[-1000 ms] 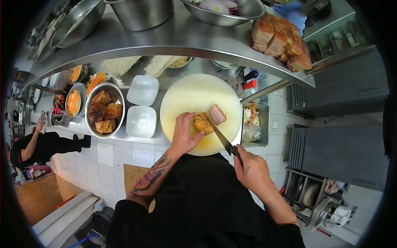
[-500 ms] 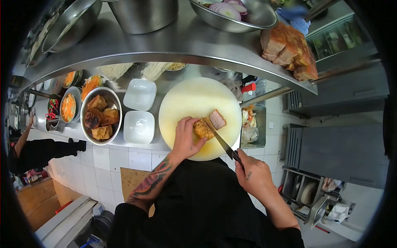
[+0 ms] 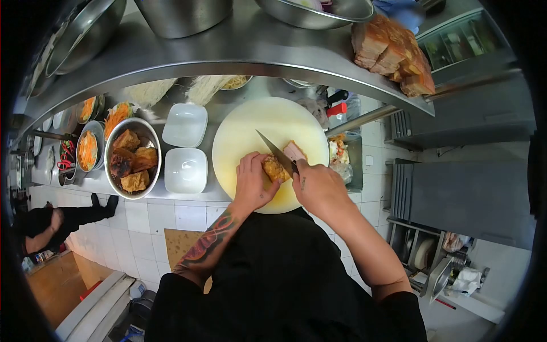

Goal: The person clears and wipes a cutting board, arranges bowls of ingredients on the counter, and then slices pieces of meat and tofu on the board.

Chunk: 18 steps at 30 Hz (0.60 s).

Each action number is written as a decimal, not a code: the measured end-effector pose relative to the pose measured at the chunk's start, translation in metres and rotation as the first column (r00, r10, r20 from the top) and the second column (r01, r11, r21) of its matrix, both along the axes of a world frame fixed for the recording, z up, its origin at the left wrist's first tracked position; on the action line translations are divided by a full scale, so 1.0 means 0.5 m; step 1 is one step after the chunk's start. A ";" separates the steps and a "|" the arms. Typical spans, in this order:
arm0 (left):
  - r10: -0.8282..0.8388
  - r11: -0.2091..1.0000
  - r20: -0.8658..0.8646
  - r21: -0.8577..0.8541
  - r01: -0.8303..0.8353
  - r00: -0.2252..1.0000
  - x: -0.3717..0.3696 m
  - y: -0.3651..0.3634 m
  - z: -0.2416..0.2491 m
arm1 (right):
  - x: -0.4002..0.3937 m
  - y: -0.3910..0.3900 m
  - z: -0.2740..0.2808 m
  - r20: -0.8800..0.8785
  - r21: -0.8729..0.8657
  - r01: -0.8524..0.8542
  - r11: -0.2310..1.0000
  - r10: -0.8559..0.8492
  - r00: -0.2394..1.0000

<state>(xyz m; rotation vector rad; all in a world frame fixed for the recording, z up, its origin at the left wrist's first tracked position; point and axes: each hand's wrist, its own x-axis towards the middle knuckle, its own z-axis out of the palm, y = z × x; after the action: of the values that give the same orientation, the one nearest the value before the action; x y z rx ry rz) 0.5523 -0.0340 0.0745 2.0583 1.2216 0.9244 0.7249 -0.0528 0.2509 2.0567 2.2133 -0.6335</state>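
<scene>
A chunk of browned pork belly [image 3: 274, 169] lies on the round white cutting board [image 3: 245, 122], its crisp skin facing up. My left hand [image 3: 253, 181] presses on the chunk's left side, fingers curled against it and thumb along the near edge. In my right hand [image 3: 319, 185] is a kitchen knife [image 3: 276, 149], gripped by its dark handle. The blade slants across the meat, tip pointing to the far left over the board. Just right of the blade sits a cut piece of pork [image 3: 294, 151], its pale inside showing.
Left of the board stand two white square bowls [image 3: 186, 171] and a metal colander [image 3: 154, 185] of browned meat chunks. A steel shelf [image 3: 239, 57] spans above, with more pork belly [image 3: 393, 54] at its right end. Another person [image 3: 57, 222] stands far left.
My right hand and the knife have moved forward and left, so the blade now reaches well past the meat. My left hand stays on the chunk. The view has shifted slightly.
</scene>
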 end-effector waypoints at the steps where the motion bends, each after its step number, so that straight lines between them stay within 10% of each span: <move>1: 0.008 1.000 0.006 -0.021 -0.008 1.000 -0.001 0.002 -0.001 | -0.005 0.011 0.003 -0.011 0.046 -0.027 0.999 0.027 1.000; 18: 0.006 1.000 -0.002 0.004 -0.006 1.000 0.002 -0.010 0.000 | 0.027 -0.067 -0.028 0.014 -0.184 0.123 0.975 -0.122 0.992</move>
<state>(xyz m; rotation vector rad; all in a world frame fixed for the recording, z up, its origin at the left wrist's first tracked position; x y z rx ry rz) 0.5532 -0.0389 0.0744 2.0602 1.2286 0.9282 0.7385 -0.0862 0.2369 2.1086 1.9539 -0.8120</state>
